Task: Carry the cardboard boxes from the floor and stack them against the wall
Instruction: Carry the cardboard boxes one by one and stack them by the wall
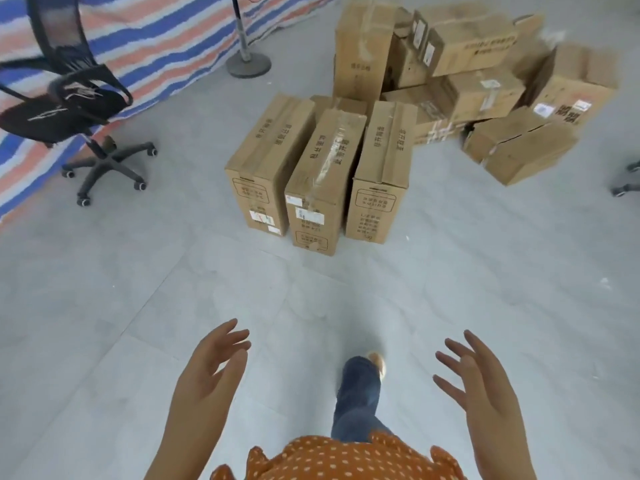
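Grey tiled floor (104, 306); three upright boxes (322, 174) ahead; left hand (207, 375), right hand (481, 386) fingers spread, holding nothing.

black office chair (74, 109), striped tarp (166, 32), stand base (248, 64)

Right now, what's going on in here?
A person is walking toward three upright brown cardboard boxes standing side by side on the grey tiled floor. Both hands, left hand and right hand, are open and empty. More cardboard boxes are heaped behind; a black office chair stands left.
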`<state>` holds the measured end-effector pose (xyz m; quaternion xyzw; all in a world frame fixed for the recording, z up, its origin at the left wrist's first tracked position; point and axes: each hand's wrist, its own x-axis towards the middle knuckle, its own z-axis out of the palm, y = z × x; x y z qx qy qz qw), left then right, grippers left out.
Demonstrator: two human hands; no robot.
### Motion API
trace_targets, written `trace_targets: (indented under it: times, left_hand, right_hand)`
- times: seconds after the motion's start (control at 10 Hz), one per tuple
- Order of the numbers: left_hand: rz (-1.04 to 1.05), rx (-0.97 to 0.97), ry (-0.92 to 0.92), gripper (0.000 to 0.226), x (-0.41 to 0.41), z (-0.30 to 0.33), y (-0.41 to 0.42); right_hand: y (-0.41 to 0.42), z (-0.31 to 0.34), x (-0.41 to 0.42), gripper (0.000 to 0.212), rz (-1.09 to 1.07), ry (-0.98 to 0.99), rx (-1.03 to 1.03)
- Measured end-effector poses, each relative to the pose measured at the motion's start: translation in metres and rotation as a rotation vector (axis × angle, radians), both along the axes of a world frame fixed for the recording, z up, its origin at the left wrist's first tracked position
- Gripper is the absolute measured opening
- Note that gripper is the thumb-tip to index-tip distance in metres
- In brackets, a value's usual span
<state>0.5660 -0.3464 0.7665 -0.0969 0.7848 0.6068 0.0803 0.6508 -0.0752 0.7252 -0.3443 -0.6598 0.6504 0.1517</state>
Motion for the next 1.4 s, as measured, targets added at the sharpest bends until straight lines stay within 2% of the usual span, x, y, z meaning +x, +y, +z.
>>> trace_targets:
  times: [0.1, 0.2, 0.4, 0.5, 0.6, 0.7, 0.8, 0.9, 1.0, 1.1, 1.2, 1.3, 1.4]
  left_hand:
    - [0.037, 0.028, 0.004, 0.03, -0.058, 0.002, 0.058]
    - [-0.001, 0.031, 0.024, 0.027, -0.113, 0.009, 0.117]
    - [-0.081, -0.031, -0.032, 0.028, -0.185, 0.009, 0.182]
    - [-0.076, -0.055, -0.055, 0.028, -0.214, 0.005, 0.201]
    - [-0.074, -0.076, -0.068, 0.025, -0.256, 0.001, 0.227]
    - [-0.089, -0.082, -0.086, 0.032, -0.309, -0.011, 0.248]
    - [-0.136, -0.091, -0.092, 0.031, -0.36, -0.019, 0.267]
    - [-0.215, -0.11, -0.096, 0.03, -0.433, -0.025, 0.295]
    - [-0.3, -0.159, -0.097, 0.028, -0.486, -0.036, 0.315]
    - [-0.405, -0.267, -0.155, 0.028, -0.551, -0.066, 0.343]
    - [-0.402, -0.263, -0.236, 0.024, -0.608, -0.116, 0.379]
    - [-0.436, -0.324, -0.322, 0.031, -0.641, -0.161, 0.41]
    - [-0.407, -0.343, -0.455, 0.043, -0.671, -0.255, 0.441]
  right_hand:
    - [0.059, 0.013, -0.062, 0.045, 0.024, 0.067, 0.012]
    - [0.116, 0.023, -0.115, 0.09, 0.043, 0.069, 0.059]
    - [0.174, 0.024, -0.172, 0.033, 0.0, 0.007, 0.027]
    - [0.193, 0.021, -0.194, 0.033, -0.014, -0.022, 0.026]
    - [0.216, 0.015, -0.228, 0.048, -0.014, -0.034, -0.01]
    - [0.242, 0.006, -0.277, 0.099, -0.03, -0.052, 0.007]
    - [0.261, 0.0, -0.321, 0.093, -0.038, -0.047, 0.024]
    - [0.287, 0.002, -0.385, 0.075, -0.043, -0.055, 0.034]
    - [0.308, -0.003, -0.433, 0.043, -0.019, -0.088, 0.052]
    - [0.34, -0.025, -0.492, 0.03, 0.043, -0.155, 0.086]
    - [0.371, -0.075, -0.544, 0.028, 0.089, -0.274, 0.062]
    - [0.391, -0.137, -0.577, 0.024, 0.156, -0.406, 0.018]
    - [0.403, -0.234, -0.616, 0.028, 0.211, -0.549, -0.078]
